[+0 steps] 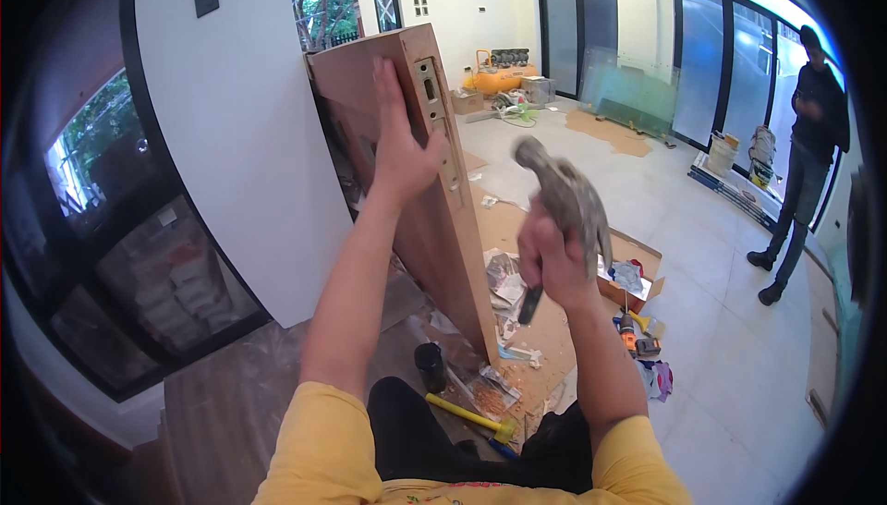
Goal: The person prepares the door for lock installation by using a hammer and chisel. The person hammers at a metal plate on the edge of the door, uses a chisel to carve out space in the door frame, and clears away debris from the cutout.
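Observation:
A brown wooden door [430, 251] stands on its edge before me, with a metal lock plate [427, 89] set in its narrow side. Against it rests my left hand [404, 156], fingers stretched up flat along the broad face and thumb over the narrow side by the plate. My right hand [552, 251] is raised to the right of the door, closed round a claw hammer [573, 195]. The hammer's head is blurred and tilts up to the left; its dark handle end pokes out below my fist. Hammer and door are apart.
Below lie a yellow-handled mallet [467, 413], a dark cup-like container [430, 366], wood shavings and an orange cordless drill [639, 337]. A cardboard box [651, 274] sits to the right. Farther off are an orange compressor [504, 78], leaning glass panels [628, 98] and a standing person [813, 145].

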`<state>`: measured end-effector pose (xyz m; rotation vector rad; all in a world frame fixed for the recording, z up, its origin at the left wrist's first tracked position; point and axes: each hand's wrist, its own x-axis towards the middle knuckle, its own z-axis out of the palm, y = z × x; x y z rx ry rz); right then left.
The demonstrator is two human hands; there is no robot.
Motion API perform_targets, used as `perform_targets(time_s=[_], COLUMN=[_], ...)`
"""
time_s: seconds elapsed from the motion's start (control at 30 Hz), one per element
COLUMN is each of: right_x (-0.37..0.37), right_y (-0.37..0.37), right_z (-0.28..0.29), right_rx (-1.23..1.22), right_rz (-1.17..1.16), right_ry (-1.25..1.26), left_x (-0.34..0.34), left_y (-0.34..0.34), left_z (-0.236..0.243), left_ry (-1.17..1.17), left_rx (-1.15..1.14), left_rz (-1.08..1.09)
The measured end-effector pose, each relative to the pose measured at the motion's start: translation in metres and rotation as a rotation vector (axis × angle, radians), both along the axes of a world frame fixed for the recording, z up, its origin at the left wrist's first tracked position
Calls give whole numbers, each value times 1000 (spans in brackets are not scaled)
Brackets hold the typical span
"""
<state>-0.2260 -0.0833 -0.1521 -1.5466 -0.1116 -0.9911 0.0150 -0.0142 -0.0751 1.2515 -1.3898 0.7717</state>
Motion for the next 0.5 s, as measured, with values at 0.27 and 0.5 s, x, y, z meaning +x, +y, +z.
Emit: perform_targets(time_s=[0.27, 0.5], right_x=[89, 107], right_y=[17, 27], right_z=[65, 78], right_rx=[-350, -464], right_rz=[-488, -631], right_ry=[-365, -394], left_x=[-1, 5], left_y=[-13, -23], left_z=[-61, -68], left_ry=[-4, -1], left_rx=[-69, -99], left_rz=[25, 26])
